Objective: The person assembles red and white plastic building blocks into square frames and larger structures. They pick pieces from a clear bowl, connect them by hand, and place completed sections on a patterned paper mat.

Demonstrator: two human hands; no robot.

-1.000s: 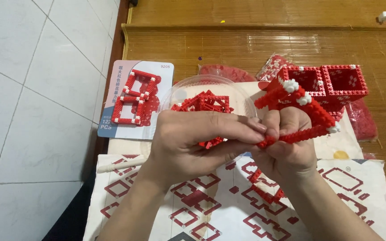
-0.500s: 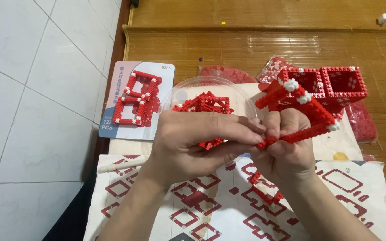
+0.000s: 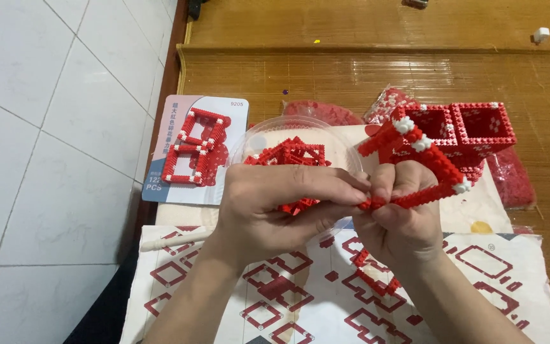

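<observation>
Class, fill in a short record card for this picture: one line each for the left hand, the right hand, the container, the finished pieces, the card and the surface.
Left hand: left hand pinches the near end of the red brick frame
Right hand: right hand holds the same frame from below
Container: clear round tub with loose red pieces, behind the hands
Finished pieces: two red open-topped brick boxes, joined, at the right
Card: picture card showing a red model, at the left
Surface: printed sheet with red outlines

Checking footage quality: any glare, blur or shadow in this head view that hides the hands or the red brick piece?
Head view: sharp overall; both hands, left hand and right hand, and the red brick frame are crisp; soft glare streaks on the wooden mat; light even, shadows faint.
</observation>
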